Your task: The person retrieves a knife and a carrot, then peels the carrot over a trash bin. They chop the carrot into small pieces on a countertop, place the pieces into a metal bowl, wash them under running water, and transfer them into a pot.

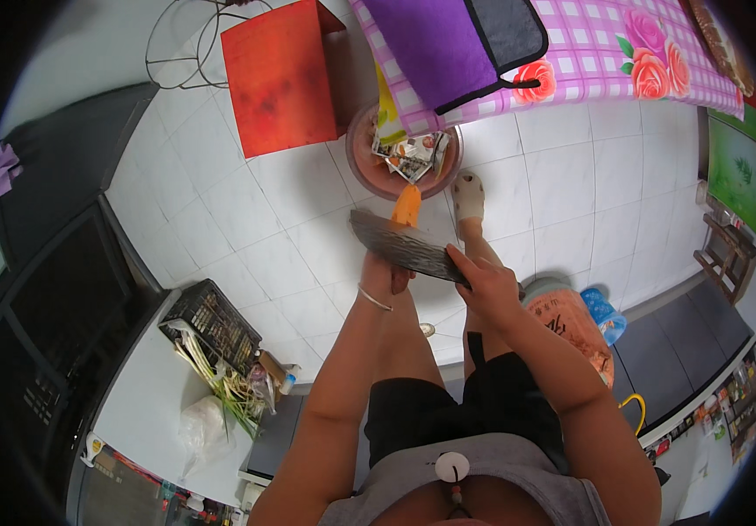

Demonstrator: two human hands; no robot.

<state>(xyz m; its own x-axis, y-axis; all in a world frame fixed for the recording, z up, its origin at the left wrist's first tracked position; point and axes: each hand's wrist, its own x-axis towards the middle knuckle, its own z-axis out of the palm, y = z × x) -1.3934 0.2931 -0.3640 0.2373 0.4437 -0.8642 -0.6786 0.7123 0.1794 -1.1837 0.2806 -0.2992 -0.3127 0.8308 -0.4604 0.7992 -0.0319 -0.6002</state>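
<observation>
My right hand (488, 284) grips a dark, broad-bladed cleaver (407, 248) by its handle end. The blade slants across the front of my left hand (384, 271), which wears a bangle at the wrist. Beyond the blade sticks out an orange vegetable, perhaps a peeled carrot (407, 205), and my left hand is closed around its near end; the blade covers much of that grip. The vegetable's far tip points at a reddish round plastic basin (363, 172) on the floor, which holds papers and orange scraps.
A red box (279, 79) and a wire stand (184, 59) are beyond the basin. A checked floral cloth (581, 72) carries a purple towel (430, 46). On the left are a black crate (217, 322) and green onions (220, 381); right, an orange bag (568, 322) and a wooden stool (726, 256).
</observation>
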